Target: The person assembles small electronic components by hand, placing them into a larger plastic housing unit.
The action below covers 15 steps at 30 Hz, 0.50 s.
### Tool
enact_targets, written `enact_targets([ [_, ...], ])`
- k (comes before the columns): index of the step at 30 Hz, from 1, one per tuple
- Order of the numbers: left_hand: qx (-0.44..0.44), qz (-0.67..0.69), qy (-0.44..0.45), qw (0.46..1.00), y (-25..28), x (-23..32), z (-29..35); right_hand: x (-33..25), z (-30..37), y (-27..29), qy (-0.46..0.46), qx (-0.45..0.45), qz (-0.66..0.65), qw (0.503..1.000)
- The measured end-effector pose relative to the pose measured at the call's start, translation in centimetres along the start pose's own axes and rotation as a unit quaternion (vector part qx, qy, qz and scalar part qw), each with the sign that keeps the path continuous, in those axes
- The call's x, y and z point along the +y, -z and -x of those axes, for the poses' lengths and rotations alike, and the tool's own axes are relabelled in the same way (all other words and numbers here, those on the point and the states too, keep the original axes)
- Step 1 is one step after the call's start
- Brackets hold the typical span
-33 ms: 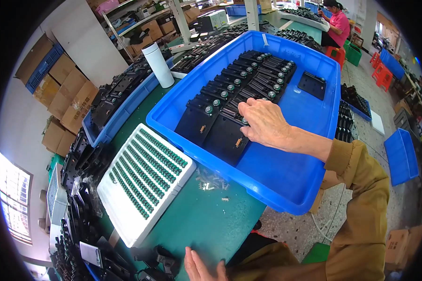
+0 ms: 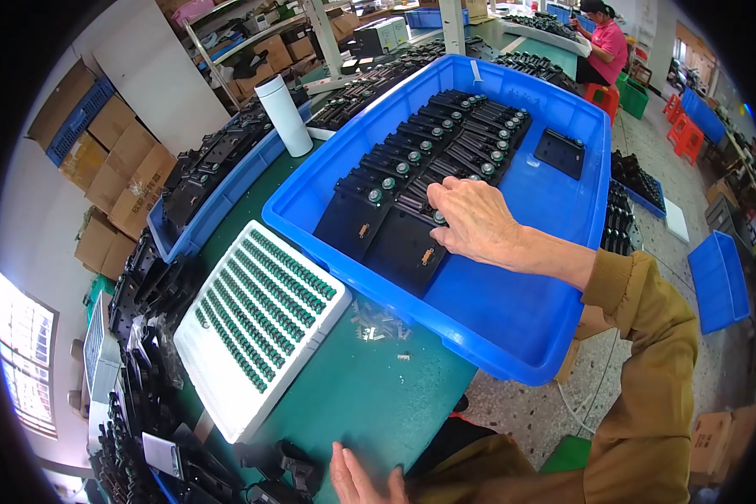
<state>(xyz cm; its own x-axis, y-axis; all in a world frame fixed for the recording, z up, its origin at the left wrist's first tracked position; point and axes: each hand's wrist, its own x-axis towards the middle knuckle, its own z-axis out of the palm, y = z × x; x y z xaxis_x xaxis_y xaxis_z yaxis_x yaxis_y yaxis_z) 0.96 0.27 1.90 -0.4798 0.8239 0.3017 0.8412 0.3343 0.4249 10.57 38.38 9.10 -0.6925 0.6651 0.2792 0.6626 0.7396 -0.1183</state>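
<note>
In a large blue plastic tub point(image 2: 512, 328), black flat-plated parts point(image 2: 399, 244) lie overlapping in rows. Each shows ribbed, tube-like pieces and a small round green-and-silver fitting at one end. My right hand point(image 2: 477, 220) reaches in from the right, its fingers curled and closed on the end of the nearest black part. The fingertips hide some of what they grip. My left hand point(image 2: 361, 479) lies at the lower edge on the green tabletop point(image 2: 370, 386), fingers stretched out, holding nothing. A white foam tray point(image 2: 227, 403) with rows of green round fittings point(image 2: 265, 307) stands left of the tub.
Small clear and metal bits point(image 2: 378, 323) lie between tray and tub. A white bottle point(image 2: 284, 116) stands behind the tub's left rim. One separate black part point(image 2: 560, 154) sits at the tub's far right. Dark parts crowd the left side; a person in pink point(image 2: 606, 49) sits far right.
</note>
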Motion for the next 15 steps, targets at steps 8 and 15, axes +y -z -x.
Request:
enact_targets([
  [8,0.003,-0.009,-0.006,1.000,-0.2,0.3,0.1,0.1,0.4,-0.3,-0.012,-0.011,-0.021,1.000],
  [15,0.007,-0.019,-0.017,1.000,-0.5,-0.7,0.2,-0.5,0.5,0.3,-0.004,0.014,-0.038,0.999],
])
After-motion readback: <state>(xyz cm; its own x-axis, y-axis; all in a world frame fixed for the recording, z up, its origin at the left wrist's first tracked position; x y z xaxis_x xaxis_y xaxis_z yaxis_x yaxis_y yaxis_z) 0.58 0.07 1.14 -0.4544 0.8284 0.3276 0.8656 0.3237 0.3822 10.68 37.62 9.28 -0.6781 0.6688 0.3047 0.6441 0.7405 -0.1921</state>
